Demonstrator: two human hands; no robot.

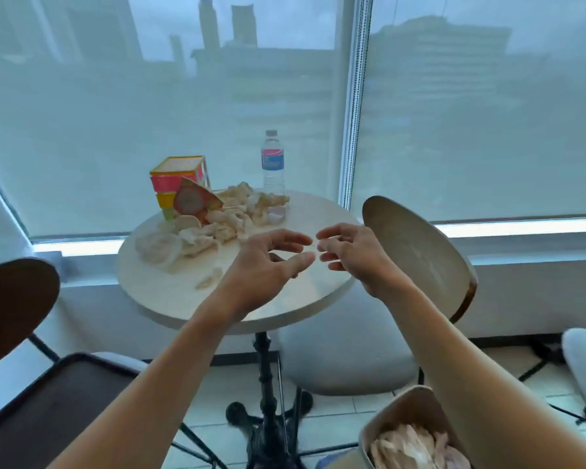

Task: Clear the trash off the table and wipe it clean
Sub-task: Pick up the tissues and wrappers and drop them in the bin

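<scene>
We judge clearing partly done: the bin (416, 434) holds tissues, a crumpled heap (230, 214) remains at the table's (285, 299) eleven o'clock. Left hand (264, 265) open, empty; right hand (349, 252) pinches a scrap. Wiping outstanding.

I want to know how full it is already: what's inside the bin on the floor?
The bin holds crumpled pale tissues near its rim. Whatever lies beneath them is covered, and the right forearm hides part.
</scene>
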